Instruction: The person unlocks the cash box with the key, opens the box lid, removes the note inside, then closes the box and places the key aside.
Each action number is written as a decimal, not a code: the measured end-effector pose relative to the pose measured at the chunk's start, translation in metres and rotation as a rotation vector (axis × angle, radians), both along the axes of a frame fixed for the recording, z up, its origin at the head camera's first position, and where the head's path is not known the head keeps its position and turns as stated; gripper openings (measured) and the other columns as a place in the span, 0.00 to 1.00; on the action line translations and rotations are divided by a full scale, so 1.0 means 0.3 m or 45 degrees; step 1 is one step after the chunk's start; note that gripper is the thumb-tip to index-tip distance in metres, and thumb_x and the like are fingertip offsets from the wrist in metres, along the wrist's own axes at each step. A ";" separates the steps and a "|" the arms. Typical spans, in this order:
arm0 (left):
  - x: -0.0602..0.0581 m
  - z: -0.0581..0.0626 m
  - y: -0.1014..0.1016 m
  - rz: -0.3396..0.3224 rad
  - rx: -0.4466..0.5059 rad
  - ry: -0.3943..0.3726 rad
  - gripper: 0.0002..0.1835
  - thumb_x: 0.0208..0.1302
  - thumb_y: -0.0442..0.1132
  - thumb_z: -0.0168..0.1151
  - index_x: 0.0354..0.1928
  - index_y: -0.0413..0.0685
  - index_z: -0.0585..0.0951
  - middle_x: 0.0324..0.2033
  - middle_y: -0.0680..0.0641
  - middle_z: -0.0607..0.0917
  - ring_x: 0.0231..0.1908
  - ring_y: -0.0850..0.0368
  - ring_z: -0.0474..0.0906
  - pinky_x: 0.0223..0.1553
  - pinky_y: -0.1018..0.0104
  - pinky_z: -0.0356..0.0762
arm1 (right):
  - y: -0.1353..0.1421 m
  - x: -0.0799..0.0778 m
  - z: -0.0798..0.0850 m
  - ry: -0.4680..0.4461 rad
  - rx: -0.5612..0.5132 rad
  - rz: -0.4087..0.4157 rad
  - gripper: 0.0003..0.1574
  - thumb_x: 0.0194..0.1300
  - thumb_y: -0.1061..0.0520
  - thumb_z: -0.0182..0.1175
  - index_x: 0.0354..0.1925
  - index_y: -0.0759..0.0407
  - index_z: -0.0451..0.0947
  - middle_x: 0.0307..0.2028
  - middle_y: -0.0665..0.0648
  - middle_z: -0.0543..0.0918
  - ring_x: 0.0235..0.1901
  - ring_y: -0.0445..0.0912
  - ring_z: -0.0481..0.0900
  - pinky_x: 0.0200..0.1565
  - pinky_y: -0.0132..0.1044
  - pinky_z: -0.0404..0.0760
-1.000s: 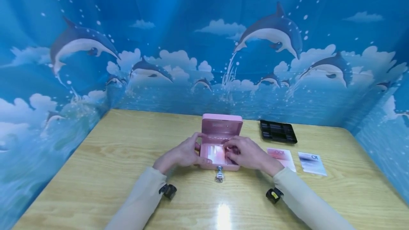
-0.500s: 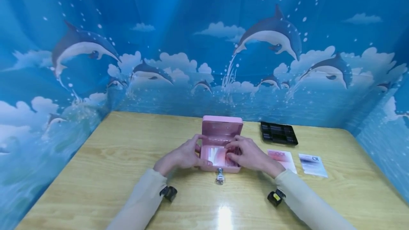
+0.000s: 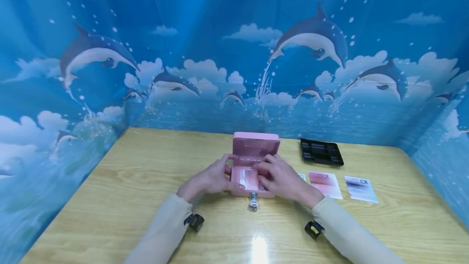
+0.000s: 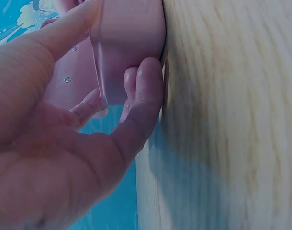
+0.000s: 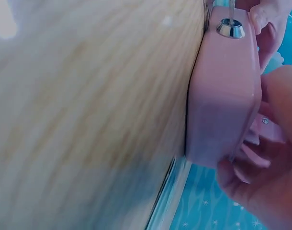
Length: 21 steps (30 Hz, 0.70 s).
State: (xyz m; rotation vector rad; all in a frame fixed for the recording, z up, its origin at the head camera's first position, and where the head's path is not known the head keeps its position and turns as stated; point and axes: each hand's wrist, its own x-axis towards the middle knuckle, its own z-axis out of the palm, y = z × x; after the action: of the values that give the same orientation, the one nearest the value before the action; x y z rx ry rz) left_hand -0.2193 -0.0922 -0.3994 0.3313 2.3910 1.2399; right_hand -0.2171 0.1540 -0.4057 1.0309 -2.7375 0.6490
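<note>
A pink cash box [image 3: 255, 146] stands with its lid raised in the head view. Pale and reddish banknotes [image 3: 249, 179] lie inside it. My left hand [image 3: 210, 177] grips the box's left side, thumb over the front rim; in the left wrist view, fingertips [image 4: 148, 79] press low on its pink wall. My right hand [image 3: 280, 177] reaches over the right rim with curled fingers and pinches notes inside; the exact grip is partly hidden. In the right wrist view a fingertip [image 5: 226, 175] touches the box's corner. A key with a ring [image 3: 253, 203] hangs from the front lock [image 5: 231, 28].
A black compartment tray [image 3: 321, 152] lies behind and right of the box. Two flat notes, a reddish 100 [image 3: 326, 184] and a bluish 10 [image 3: 360, 188], lie on the wooden table [image 3: 154, 150]. A dolphin-printed curtain [image 3: 205, 72] borders the table.
My right hand has shifted slightly, its fingers still inside the box. A greenish note edge now shows between it and the 100 note. My left hand stays on the box.
</note>
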 end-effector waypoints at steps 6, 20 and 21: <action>-0.003 0.003 0.004 0.006 0.006 -0.003 0.52 0.53 0.41 0.80 0.76 0.52 0.59 0.49 0.41 0.81 0.40 0.52 0.83 0.48 0.57 0.86 | 0.015 0.006 0.006 -0.139 -0.062 0.050 0.30 0.64 0.64 0.66 0.64 0.53 0.78 0.58 0.56 0.84 0.36 0.38 0.77 0.36 0.29 0.80; 0.000 0.000 0.001 0.028 -0.010 -0.004 0.52 0.52 0.43 0.81 0.75 0.53 0.60 0.48 0.43 0.82 0.39 0.54 0.82 0.48 0.59 0.84 | 0.034 0.027 0.012 -0.490 -0.299 -0.031 0.43 0.59 0.68 0.68 0.69 0.47 0.68 0.52 0.60 0.85 0.38 0.45 0.83 0.36 0.32 0.84; 0.000 0.000 0.003 0.030 -0.009 -0.004 0.52 0.52 0.43 0.81 0.75 0.53 0.60 0.47 0.43 0.82 0.39 0.54 0.82 0.48 0.59 0.84 | 0.035 0.029 0.011 -0.517 -0.314 -0.045 0.44 0.59 0.69 0.67 0.70 0.46 0.67 0.53 0.61 0.85 0.41 0.46 0.84 0.38 0.33 0.85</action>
State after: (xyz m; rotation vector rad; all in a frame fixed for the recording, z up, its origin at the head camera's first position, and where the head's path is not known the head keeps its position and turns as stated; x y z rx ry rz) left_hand -0.2194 -0.0913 -0.3994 0.3000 2.4025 1.2413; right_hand -0.2085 0.1645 -0.4025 0.8707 -2.8882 1.2776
